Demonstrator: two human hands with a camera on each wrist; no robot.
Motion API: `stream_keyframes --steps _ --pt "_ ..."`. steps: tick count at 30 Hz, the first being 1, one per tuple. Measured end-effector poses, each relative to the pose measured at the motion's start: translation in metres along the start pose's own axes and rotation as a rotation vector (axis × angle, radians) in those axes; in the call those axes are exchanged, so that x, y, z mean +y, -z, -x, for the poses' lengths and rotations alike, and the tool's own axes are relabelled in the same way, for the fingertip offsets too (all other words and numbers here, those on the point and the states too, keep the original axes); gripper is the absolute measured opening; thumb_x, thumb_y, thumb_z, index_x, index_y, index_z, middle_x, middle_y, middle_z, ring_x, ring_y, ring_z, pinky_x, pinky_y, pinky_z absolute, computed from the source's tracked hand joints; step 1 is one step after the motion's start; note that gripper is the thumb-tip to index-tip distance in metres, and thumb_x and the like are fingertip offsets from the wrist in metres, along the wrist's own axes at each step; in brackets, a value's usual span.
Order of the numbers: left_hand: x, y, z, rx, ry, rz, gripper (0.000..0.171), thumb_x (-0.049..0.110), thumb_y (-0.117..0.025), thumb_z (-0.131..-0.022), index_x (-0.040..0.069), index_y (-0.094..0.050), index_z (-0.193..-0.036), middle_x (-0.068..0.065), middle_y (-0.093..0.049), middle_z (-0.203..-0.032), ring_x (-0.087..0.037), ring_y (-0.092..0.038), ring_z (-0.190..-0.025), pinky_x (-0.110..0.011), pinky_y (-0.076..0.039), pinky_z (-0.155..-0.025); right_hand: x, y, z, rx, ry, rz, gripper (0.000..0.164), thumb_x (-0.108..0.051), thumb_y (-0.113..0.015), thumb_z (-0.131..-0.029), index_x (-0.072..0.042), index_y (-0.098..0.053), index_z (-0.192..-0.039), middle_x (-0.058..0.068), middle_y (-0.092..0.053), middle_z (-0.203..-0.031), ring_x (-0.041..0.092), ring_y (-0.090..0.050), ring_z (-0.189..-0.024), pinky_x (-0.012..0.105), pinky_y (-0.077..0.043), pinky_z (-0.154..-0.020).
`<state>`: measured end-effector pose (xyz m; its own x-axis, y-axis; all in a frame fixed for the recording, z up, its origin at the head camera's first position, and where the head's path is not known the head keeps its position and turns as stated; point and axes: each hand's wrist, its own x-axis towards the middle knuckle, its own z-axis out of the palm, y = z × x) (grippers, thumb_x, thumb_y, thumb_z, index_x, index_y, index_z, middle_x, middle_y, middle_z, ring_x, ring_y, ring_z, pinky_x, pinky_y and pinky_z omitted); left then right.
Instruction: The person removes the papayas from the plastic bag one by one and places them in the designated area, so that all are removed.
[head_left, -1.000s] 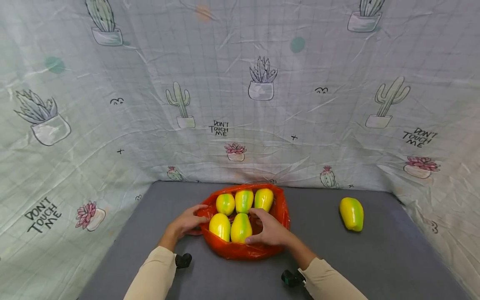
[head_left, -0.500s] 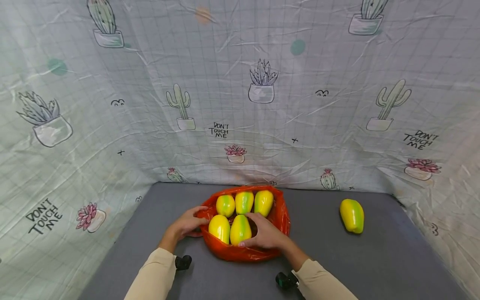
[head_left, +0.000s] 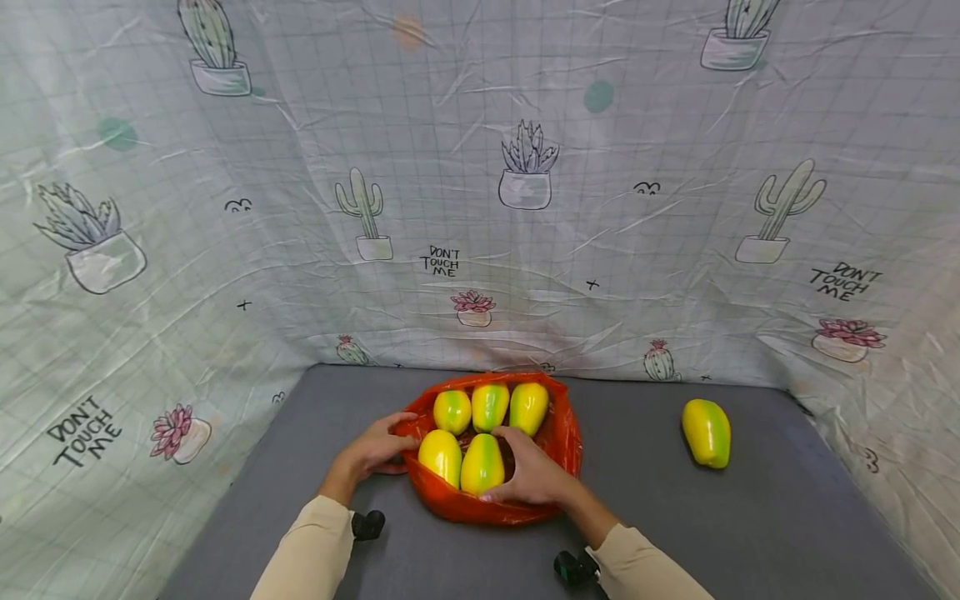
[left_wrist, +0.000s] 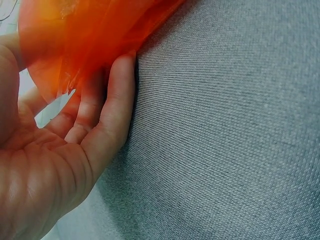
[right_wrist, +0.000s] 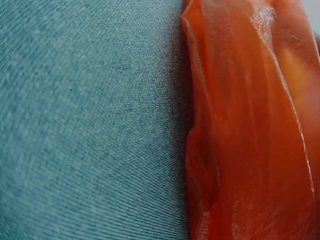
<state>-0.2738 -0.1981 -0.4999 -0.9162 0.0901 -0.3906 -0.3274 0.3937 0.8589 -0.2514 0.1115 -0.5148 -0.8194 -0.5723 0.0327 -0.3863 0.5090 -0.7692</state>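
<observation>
A red plastic bag (head_left: 495, 509) lies open on the table with several yellow-green mangoes (head_left: 452, 412) inside. At its left rim my left hand (head_left: 372, 447) grips the plastic; in the left wrist view, fingers (left_wrist: 120, 95) lie under the translucent red film. My right hand (head_left: 534, 472) reaches into the bag. Its thumb and fingers curl round the front right mango (head_left: 482, 465), which sits beside another front mango (head_left: 440, 457). The right wrist view shows the bag's side (right_wrist: 250, 150), but the right hand is hardly visible there.
Apart from the bag, one more mango (head_left: 707, 433) lies on the grey table (head_left: 645, 483) at the right. A cloth (head_left: 525, 250) printed with cacti hangs behind and at both sides.
My right hand has shifted slightly left and closer onto the front right mango. The left hand keeps its place at the bag's rim. The head view has tilted slightly.
</observation>
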Motion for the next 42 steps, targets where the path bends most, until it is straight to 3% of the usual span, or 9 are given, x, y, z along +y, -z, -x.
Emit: stream_keyframes --steps 8,18,23,32,42 --pt "0.0 -0.001 -0.001 -0.002 0.003 0.0 0.066 0.019 -0.073 -0.093 0.011 -0.047 -0.153 -0.025 -0.049 -0.146 -0.026 -0.066 -0.101 -0.041 -0.065 -0.075 0.0 -0.002 -0.001 -0.024 0.005 0.025 0.105 -0.043 -0.089 -0.076 0.0 -0.036 -0.156 0.018 -0.041 -0.157 0.035 -0.042 -0.142 0.062 -0.038 -0.12" --pt "-0.001 -0.002 -0.002 0.005 -0.002 -0.005 0.067 0.02 -0.074 -0.093 0.011 -0.047 -0.153 -0.025 -0.05 -0.146 -0.026 -0.067 -0.1 -0.041 -0.065 -0.075 0.001 -0.005 0.005 0.017 0.028 -0.001 0.098 -0.038 -0.088 -0.079 0.003 -0.039 -0.153 0.016 -0.05 -0.15 0.028 -0.055 -0.127 0.05 -0.052 -0.109" --pt "-0.002 -0.002 -0.002 0.005 0.0 -0.005 0.067 0.02 -0.074 -0.093 0.011 -0.047 -0.153 -0.025 -0.049 -0.147 -0.026 -0.067 -0.1 -0.041 -0.065 -0.075 0.001 -0.003 0.008 0.03 0.001 -0.057 0.099 -0.037 -0.089 -0.077 0.001 -0.039 -0.153 0.016 -0.051 -0.152 0.029 -0.057 -0.128 0.052 -0.052 -0.109" --pt "-0.004 0.0 -0.004 0.007 0.003 -0.014 0.066 0.019 -0.072 -0.094 0.011 -0.046 -0.154 -0.026 -0.047 -0.149 -0.027 -0.066 -0.101 -0.04 -0.065 -0.075 -0.004 0.011 0.012 -0.011 -0.038 -0.245 0.108 -0.042 -0.093 -0.076 -0.001 -0.034 -0.157 0.016 -0.048 -0.154 0.03 -0.06 -0.133 0.048 -0.053 -0.109" --pt "-0.003 0.0 -0.005 0.002 0.01 0.003 0.067 0.02 -0.073 -0.094 0.011 -0.046 -0.154 -0.026 -0.047 -0.149 -0.028 -0.066 -0.103 -0.04 -0.065 -0.077 -0.01 0.03 0.02 -0.008 -0.011 -0.244 0.11 -0.046 -0.092 -0.075 -0.002 -0.035 -0.158 0.017 -0.05 -0.152 0.032 -0.06 -0.131 0.049 -0.053 -0.11"
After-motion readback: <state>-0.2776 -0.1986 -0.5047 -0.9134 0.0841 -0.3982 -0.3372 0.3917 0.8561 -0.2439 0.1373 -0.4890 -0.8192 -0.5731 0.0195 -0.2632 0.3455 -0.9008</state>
